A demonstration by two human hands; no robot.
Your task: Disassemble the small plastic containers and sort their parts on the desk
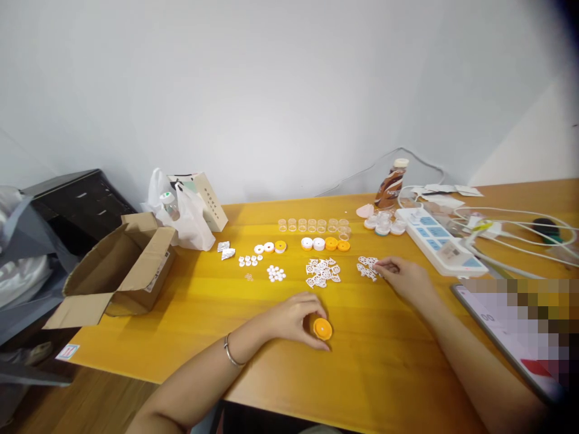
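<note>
An orange round cap-like part [322, 329] is held between the thumb and fingers of my left hand [296, 319], its hollow side facing up, at the near middle of the table. My right hand [402, 277] is reaching to a small pile of white openwork pieces [366, 267]; its fingertips are pinched at the pile's right edge, and what is between them is too small to make out. A larger pile of similar white openwork pieces [322, 272] lies between the hands, farther back. Behind it stand white round parts [319, 243] and orange round parts [332, 243] in a row.
Several clear rings [312, 225] line the back. Small white discs [275, 273] lie left of centre. An open cardboard box [145, 277] and a white plastic bag [192, 223] stand at left. At right are a power strip [436, 241], a bottle [389, 185] and a tablet [493, 325].
</note>
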